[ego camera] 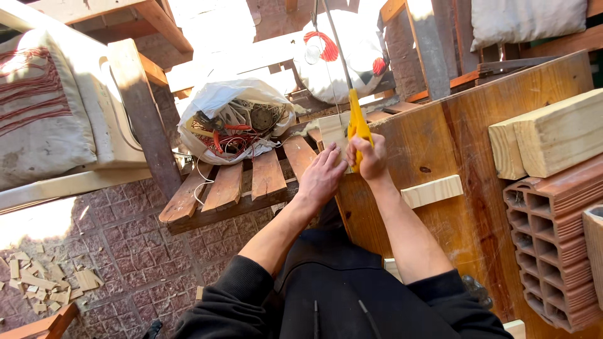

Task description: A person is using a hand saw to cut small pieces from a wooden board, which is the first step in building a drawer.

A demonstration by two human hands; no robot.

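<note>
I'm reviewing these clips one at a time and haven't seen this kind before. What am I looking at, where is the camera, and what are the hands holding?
There is no machine here: a person works with bare hands, and the single camera sits on their head, looking down. The right hand grips the yellow handle of a saw, its thin blade running away from the camera. The left hand lies flat on a pale wood piece at the edge of a wooden board. On the board lie a small wood block, a thick timber offcut and a hollow clay brick. A white bag of scrap sits on slats to the left.
</note>
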